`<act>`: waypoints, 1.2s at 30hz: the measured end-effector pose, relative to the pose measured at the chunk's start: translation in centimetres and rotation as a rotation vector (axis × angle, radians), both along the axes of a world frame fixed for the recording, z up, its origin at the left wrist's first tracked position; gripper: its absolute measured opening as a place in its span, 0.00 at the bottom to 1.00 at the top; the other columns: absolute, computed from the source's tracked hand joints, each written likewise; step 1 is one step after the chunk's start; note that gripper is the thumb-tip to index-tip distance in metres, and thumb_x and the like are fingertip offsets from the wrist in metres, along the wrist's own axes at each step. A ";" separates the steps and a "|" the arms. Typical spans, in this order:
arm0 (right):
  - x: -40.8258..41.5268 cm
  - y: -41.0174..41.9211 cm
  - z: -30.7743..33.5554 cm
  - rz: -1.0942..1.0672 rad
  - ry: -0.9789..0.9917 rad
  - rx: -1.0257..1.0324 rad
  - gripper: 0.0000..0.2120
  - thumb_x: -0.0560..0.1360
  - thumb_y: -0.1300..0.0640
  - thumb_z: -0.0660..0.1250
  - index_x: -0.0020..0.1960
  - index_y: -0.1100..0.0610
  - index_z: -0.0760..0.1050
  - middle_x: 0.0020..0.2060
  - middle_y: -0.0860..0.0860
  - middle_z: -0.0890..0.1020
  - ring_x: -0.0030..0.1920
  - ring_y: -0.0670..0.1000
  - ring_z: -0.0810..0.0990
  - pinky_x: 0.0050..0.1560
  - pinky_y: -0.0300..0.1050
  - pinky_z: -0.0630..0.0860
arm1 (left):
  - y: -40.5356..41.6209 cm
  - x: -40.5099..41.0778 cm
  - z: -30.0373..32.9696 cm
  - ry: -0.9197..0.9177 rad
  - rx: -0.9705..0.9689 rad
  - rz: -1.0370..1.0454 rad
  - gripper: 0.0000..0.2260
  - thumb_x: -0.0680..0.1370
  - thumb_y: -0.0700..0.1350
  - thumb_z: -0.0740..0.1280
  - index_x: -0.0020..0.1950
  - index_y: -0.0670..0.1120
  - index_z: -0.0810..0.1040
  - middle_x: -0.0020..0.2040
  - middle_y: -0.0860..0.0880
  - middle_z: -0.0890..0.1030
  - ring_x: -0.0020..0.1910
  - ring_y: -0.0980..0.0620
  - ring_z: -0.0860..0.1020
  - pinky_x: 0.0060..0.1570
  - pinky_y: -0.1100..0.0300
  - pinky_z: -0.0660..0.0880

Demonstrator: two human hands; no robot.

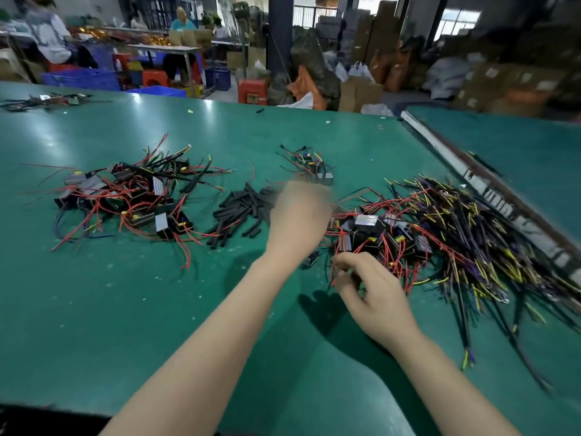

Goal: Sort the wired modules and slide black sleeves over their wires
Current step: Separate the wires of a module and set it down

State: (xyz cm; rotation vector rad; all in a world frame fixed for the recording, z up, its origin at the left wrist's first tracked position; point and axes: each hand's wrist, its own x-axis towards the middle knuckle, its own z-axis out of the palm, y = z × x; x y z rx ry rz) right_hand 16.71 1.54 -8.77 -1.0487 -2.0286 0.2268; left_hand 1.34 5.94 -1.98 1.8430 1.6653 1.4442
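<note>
We see a green table (94, 309) with several heaps on it. Toward the left edge lies a pile of modules with sleeves (125, 196) already on some wires. In the middle lies a heap of loose black sleeves (239, 209). Toward the right edge is a big tangle of wired modules (424, 234). The left hand (298, 212) is blurred above the sleeves, so we cannot tell how its fingers stand. The right hand (371, 297) has its fingers curled and pinches red wires at the near side of the tangle. A small group of modules (311, 166) lies further back, toward the far edge.
</note>
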 end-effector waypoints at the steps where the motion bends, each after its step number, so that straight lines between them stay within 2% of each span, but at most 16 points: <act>1: 0.1 0.1 0.0 -0.019 0.026 0.048 0.10 0.76 0.59 0.63 0.55 0.52 0.76 0.47 0.41 0.78 0.46 0.41 0.76 0.44 0.39 0.73 | -0.4 1.2 -0.4 -0.059 0.040 -0.026 0.11 0.75 0.39 0.64 0.56 0.47 0.80 0.54 0.48 0.76 0.55 0.49 0.76 0.59 0.49 0.71; 2: 0.1 0.2 0.1 -0.042 0.050 0.082 0.10 0.75 0.60 0.62 0.53 0.55 0.78 0.47 0.45 0.79 0.47 0.45 0.78 0.45 0.42 0.74 | -0.8 2.1 -1.0 -0.060 0.093 -0.014 0.11 0.75 0.38 0.65 0.56 0.46 0.80 0.54 0.48 0.76 0.54 0.49 0.76 0.58 0.49 0.71; 4: 0.3 0.3 0.5 -0.103 0.088 0.126 0.11 0.75 0.58 0.60 0.50 0.59 0.80 0.47 0.49 0.80 0.48 0.51 0.79 0.46 0.46 0.75 | -1.4 3.3 -2.5 0.123 0.239 0.117 0.11 0.73 0.38 0.66 0.53 0.48 0.81 0.52 0.49 0.77 0.54 0.48 0.75 0.54 0.51 0.69; 7: 0.7 0.5 1.1 -0.224 0.129 0.178 0.13 0.75 0.57 0.59 0.50 0.60 0.81 0.47 0.52 0.81 0.49 0.55 0.77 0.53 0.38 0.71 | -1.9 3.4 -4.4 0.361 0.462 0.167 0.10 0.69 0.39 0.67 0.47 0.50 0.83 0.48 0.52 0.80 0.52 0.50 0.74 0.49 0.52 0.64; 9: 1.0 0.8 1.6 -0.311 0.133 0.215 0.13 0.75 0.58 0.60 0.53 0.60 0.81 0.49 0.54 0.81 0.50 0.57 0.77 0.58 0.34 0.65 | -2.1 3.2 -4.8 0.380 0.531 0.118 0.11 0.69 0.38 0.67 0.48 0.49 0.83 0.48 0.51 0.80 0.51 0.50 0.73 0.46 0.52 0.65; 11: 1.2 1.2 2.1 -0.436 0.109 0.259 0.12 0.73 0.60 0.63 0.53 0.59 0.81 0.50 0.55 0.80 0.51 0.60 0.77 0.57 0.42 0.66 | -2.3 3.5 -4.6 0.340 0.563 0.028 0.12 0.70 0.37 0.65 0.49 0.45 0.83 0.47 0.47 0.80 0.47 0.47 0.74 0.43 0.52 0.70; 14: 1.7 2.3 3.3 -0.667 0.057 0.219 0.11 0.71 0.58 0.66 0.53 0.55 0.80 0.53 0.54 0.79 0.56 0.61 0.72 0.49 0.51 0.67 | -3.0 4.1 -4.3 0.291 0.524 -0.092 0.11 0.72 0.38 0.63 0.50 0.42 0.82 0.47 0.45 0.79 0.41 0.47 0.78 0.37 0.55 0.76; 16: 2.2 3.3 4.1 -0.728 -0.027 0.109 0.12 0.72 0.55 0.68 0.55 0.53 0.78 0.56 0.55 0.76 0.59 0.59 0.67 0.50 0.53 0.66 | -3.2 4.2 -4.3 0.269 0.409 -0.139 0.12 0.73 0.41 0.61 0.52 0.45 0.81 0.48 0.48 0.79 0.38 0.50 0.79 0.32 0.56 0.77; 20: 2.2 5.7 4.4 -0.739 -0.302 -0.114 0.22 0.72 0.43 0.69 0.64 0.49 0.72 0.62 0.55 0.71 0.63 0.59 0.62 0.57 0.54 0.62 | -2.7 3.9 -4.9 0.164 0.183 -0.244 0.12 0.74 0.37 0.62 0.55 0.45 0.80 0.49 0.50 0.79 0.45 0.50 0.79 0.44 0.51 0.77; 21: 2.0 5.9 4.0 -0.744 -0.348 -0.123 0.23 0.73 0.42 0.68 0.65 0.48 0.71 0.62 0.54 0.70 0.63 0.58 0.62 0.57 0.54 0.61 | -2.5 3.8 -5.0 0.118 0.145 -0.253 0.12 0.75 0.36 0.62 0.55 0.45 0.80 0.48 0.50 0.79 0.42 0.51 0.78 0.45 0.53 0.77; 23: 1.5 6.2 3.1 -0.757 -0.385 -0.104 0.22 0.74 0.41 0.66 0.65 0.48 0.70 0.62 0.53 0.71 0.63 0.58 0.63 0.57 0.53 0.60 | -2.4 3.9 -5.0 -0.042 0.031 -0.268 0.12 0.76 0.36 0.62 0.54 0.49 0.79 0.49 0.51 0.79 0.34 0.53 0.78 0.39 0.58 0.76; 25: 1.4 6.1 2.3 -0.750 -0.328 -0.063 0.19 0.75 0.43 0.67 0.63 0.48 0.72 0.61 0.53 0.72 0.62 0.58 0.64 0.57 0.53 0.59 | -2.3 4.0 -4.7 -0.262 -0.161 -0.298 0.11 0.77 0.38 0.62 0.53 0.53 0.76 0.50 0.53 0.79 0.29 0.55 0.80 0.28 0.63 0.73; 27: 1.5 6.0 1.9 -0.718 -0.229 -0.028 0.15 0.74 0.45 0.68 0.59 0.48 0.76 0.59 0.52 0.75 0.62 0.58 0.65 0.56 0.52 0.58 | -2.0 4.1 -4.5 -0.436 -0.309 -0.307 0.08 0.79 0.41 0.63 0.55 0.52 0.75 0.50 0.53 0.79 0.29 0.54 0.81 0.23 0.64 0.71; 31: 1.7 5.4 2.2 -0.655 0.007 0.116 0.10 0.72 0.49 0.71 0.53 0.48 0.80 0.52 0.51 0.79 0.58 0.55 0.67 0.51 0.48 0.56 | -1.6 4.1 -3.8 -0.787 -0.461 -0.337 0.09 0.81 0.45 0.60 0.60 0.48 0.74 0.49 0.49 0.81 0.29 0.54 0.80 0.23 0.65 0.72; 33: 1.6 5.0 2.7 -0.592 0.099 0.231 0.10 0.71 0.54 0.69 0.52 0.50 0.80 0.50 0.51 0.80 0.57 0.54 0.67 0.51 0.47 0.57 | -1.6 3.9 -3.5 -0.955 -0.497 -0.385 0.10 0.81 0.49 0.60 0.59 0.47 0.74 0.47 0.49 0.82 0.32 0.54 0.81 0.26 0.65 0.73; 36: 0.7 4.3 2.8 -0.293 0.061 0.301 0.17 0.68 0.62 0.65 0.55 0.53 0.81 0.51 0.52 0.80 0.56 0.56 0.71 0.54 0.50 0.67 | -1.5 3.4 -3.1 -1.090 -0.467 -0.518 0.14 0.75 0.57 0.62 0.51 0.50 0.79 0.44 0.51 0.83 0.39 0.55 0.81 0.36 0.64 0.77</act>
